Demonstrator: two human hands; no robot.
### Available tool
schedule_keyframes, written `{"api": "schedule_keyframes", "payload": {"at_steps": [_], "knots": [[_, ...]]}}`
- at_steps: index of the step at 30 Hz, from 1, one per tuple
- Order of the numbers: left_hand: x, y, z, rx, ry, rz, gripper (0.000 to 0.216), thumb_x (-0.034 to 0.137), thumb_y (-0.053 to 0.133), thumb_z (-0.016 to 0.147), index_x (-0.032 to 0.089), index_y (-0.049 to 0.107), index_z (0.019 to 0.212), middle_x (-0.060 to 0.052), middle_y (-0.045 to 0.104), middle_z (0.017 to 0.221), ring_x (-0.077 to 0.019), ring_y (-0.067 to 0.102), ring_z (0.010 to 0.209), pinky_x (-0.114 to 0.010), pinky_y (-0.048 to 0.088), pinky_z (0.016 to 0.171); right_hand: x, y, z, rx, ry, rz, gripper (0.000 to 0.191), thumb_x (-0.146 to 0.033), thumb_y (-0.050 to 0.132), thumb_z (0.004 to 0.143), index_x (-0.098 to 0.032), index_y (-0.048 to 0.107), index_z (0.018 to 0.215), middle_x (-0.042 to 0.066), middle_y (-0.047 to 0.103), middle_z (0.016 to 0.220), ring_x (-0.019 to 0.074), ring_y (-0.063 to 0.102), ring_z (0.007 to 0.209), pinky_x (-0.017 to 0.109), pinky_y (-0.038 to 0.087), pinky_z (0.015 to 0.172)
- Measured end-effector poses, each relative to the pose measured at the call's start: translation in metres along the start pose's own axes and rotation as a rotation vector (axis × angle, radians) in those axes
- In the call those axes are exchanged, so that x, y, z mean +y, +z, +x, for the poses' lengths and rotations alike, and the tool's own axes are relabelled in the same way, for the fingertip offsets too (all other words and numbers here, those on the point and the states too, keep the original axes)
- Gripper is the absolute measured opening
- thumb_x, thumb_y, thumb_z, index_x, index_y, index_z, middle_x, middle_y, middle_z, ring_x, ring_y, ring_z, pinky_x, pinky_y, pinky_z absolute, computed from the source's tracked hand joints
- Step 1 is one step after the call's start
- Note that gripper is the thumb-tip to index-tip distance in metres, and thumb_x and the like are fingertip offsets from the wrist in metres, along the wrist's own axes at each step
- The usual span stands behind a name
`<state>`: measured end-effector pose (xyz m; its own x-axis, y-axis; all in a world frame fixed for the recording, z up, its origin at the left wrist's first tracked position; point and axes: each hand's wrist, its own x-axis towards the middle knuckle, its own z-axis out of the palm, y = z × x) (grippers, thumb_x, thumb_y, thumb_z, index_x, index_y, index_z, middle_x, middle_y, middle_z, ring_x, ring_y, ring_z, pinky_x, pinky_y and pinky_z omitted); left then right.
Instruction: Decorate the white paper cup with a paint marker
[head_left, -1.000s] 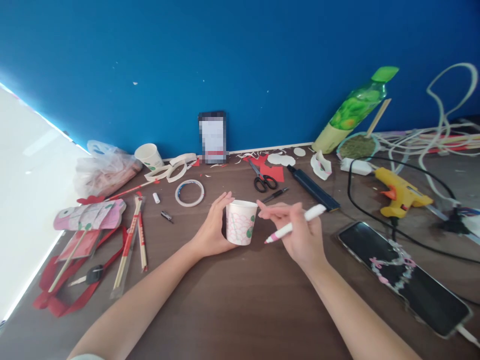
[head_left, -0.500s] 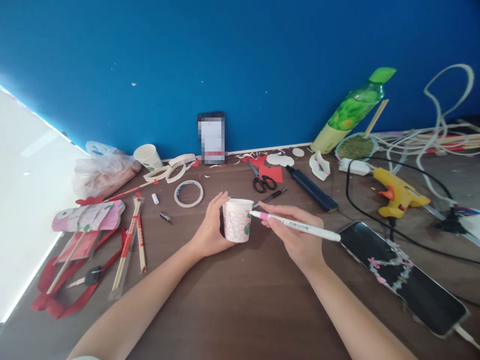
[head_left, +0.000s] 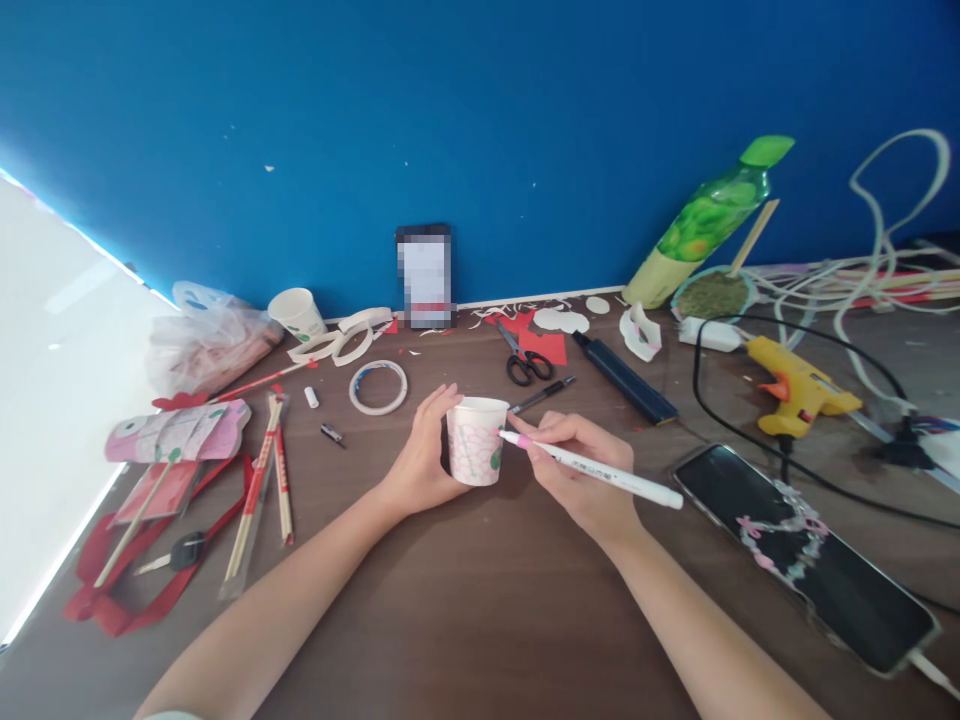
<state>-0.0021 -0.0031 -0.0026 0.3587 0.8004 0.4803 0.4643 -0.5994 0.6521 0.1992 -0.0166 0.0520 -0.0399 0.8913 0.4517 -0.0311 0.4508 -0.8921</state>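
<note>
A white paper cup point(head_left: 474, 445) with pink scalloped lines and a green mark stands upright in the middle of the table. My left hand point(head_left: 426, 450) is wrapped around its left side, thumb low and fingers behind the wall. In my right hand point(head_left: 589, 470) is a white marker point(head_left: 607, 475) with a pink band, pinched between thumb and fingers. Its tip is at the cup's right side, by the green mark; whether it touches, I cannot tell. A black pen point(head_left: 541, 396) lies just behind the cup, and black-handled scissors point(head_left: 528, 365) are farther back.
Left are a tape roll point(head_left: 378, 388), wrapped chopsticks point(head_left: 255, 480), a key point(head_left: 180, 553), a second paper cup point(head_left: 297, 314) and a plastic bag point(head_left: 210, 345). Right are a glue gun point(head_left: 799, 388), a phone point(head_left: 810, 560), a bottle point(head_left: 705, 225) and cables. Another phone point(head_left: 424, 275) leans on the wall.
My right hand and the marker have shifted slightly left and down, so the tip sits lower along the cup's right side. The left hand and cup have barely moved.
</note>
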Motion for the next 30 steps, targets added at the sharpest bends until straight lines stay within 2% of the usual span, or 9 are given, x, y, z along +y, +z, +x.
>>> {"api": "schedule_keyframes", "payload": {"at_steps": [14,20,30], "knots": [[-0.0001,-0.0014,0.0011,0.001,0.036,0.022,0.097,0.038,0.081,0.068,0.025,0.02,0.142,-0.022,0.034,0.148,-0.0398,0.03,0.143,-0.062,0.031,0.112,0.0014,0.0016,-0.0004,0.015,0.047,-0.007,0.011,-0.026,0.072,0.076,-0.022,0.068,0.067,-0.004,0.053,0.055,0.011,0.052,0.052,0.049,0.057,0.095],[-0.0003,-0.0003,0.0009,0.01,0.035,0.016,0.096,0.038,0.081,0.069,0.024,0.02,0.142,-0.021,0.034,0.148,-0.0395,0.03,0.143,-0.061,0.032,0.112,0.0042,-0.0003,-0.0008,0.032,0.054,0.001,0.011,-0.027,0.071,0.077,-0.022,0.066,0.068,-0.002,0.055,0.059,0.0126,0.056,0.057,0.049,0.058,0.092],[0.0015,-0.0007,0.0015,0.02,0.017,0.015,0.097,0.041,0.082,0.067,0.025,0.021,0.142,-0.02,0.036,0.147,-0.039,0.032,0.142,-0.06,0.034,0.112,0.0041,-0.0007,0.0,0.033,0.067,0.022,0.013,-0.028,0.071,0.078,-0.023,0.066,0.067,-0.003,0.051,0.058,0.012,0.051,0.056,0.049,0.06,0.09]]}}
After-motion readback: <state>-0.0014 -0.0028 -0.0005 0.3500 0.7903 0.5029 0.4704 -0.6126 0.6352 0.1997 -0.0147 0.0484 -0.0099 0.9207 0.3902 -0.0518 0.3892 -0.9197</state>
